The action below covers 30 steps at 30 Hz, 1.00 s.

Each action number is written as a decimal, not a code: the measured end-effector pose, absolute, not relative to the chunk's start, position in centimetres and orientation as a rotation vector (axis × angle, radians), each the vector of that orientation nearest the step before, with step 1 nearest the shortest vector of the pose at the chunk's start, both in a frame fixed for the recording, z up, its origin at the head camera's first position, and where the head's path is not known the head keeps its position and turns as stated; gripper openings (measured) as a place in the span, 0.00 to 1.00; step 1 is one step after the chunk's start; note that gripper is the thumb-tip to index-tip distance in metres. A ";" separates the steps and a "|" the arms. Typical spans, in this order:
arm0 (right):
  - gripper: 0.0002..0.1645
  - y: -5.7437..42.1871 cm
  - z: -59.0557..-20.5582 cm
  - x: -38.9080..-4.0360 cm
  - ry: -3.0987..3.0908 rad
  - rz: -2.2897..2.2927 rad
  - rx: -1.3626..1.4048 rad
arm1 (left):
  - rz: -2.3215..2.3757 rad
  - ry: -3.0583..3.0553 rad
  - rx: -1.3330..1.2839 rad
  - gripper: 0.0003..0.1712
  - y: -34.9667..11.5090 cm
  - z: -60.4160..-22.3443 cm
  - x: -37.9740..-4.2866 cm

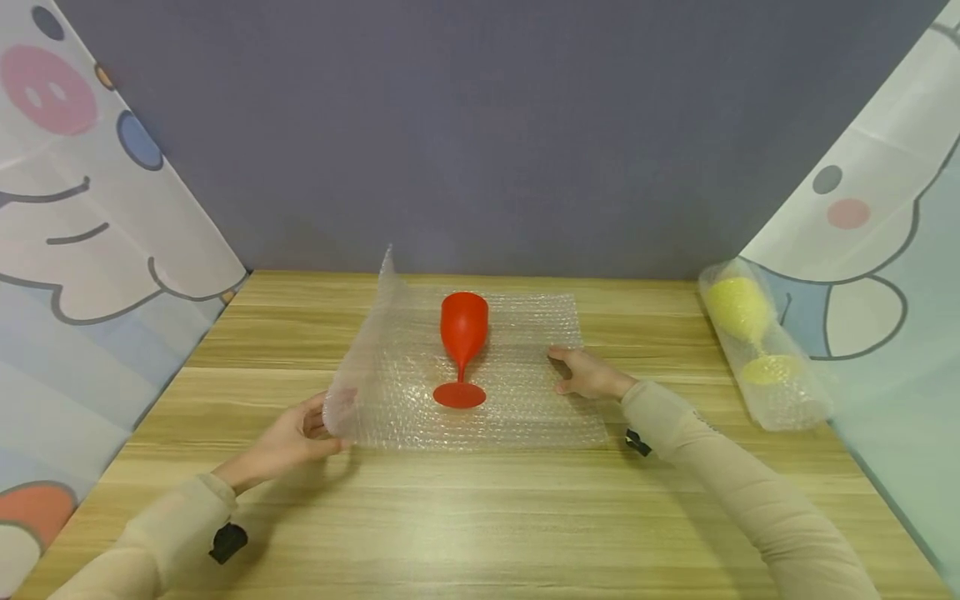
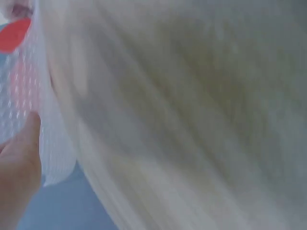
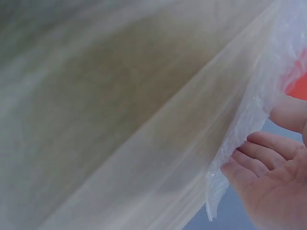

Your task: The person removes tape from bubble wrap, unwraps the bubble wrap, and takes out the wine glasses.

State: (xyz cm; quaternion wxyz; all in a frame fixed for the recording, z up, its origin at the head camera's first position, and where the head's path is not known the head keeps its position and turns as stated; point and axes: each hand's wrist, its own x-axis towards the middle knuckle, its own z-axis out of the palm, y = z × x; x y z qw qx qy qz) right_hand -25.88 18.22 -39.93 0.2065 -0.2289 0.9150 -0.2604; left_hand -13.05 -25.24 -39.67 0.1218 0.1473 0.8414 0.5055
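Observation:
A red plastic goblet (image 1: 463, 325) lies on a sheet of clear bubble wrap (image 1: 517, 417), its bowl toward the back and its foot toward the front. My left hand (image 1: 288, 442) holds the sheet's left edge, which stands raised and bends upward at the back corner. Some of those fingers show blurred through the plastic; the thumb (image 2: 29, 139) appears beside the wrap in the left wrist view. On the other side, my right hand (image 1: 592, 374) rests at the sheet's right edge, fingers extended. The right wrist view shows its fingertips (image 3: 240, 160) touching the wrap's edge.
A yellow goblet (image 1: 738, 310) rolled in bubble wrap lies at the right side of the wooden table (image 1: 435, 525). A grey panel (image 1: 480, 142) closes off the back, and cartoon-printed sheets (image 1: 847, 200) hang along both sides.

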 end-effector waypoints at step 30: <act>0.42 18.2 -39.7 -25.8 2.542 -0.741 -0.651 | 1.216 2.571 0.583 0.32 -26.7 -36.4 -15.4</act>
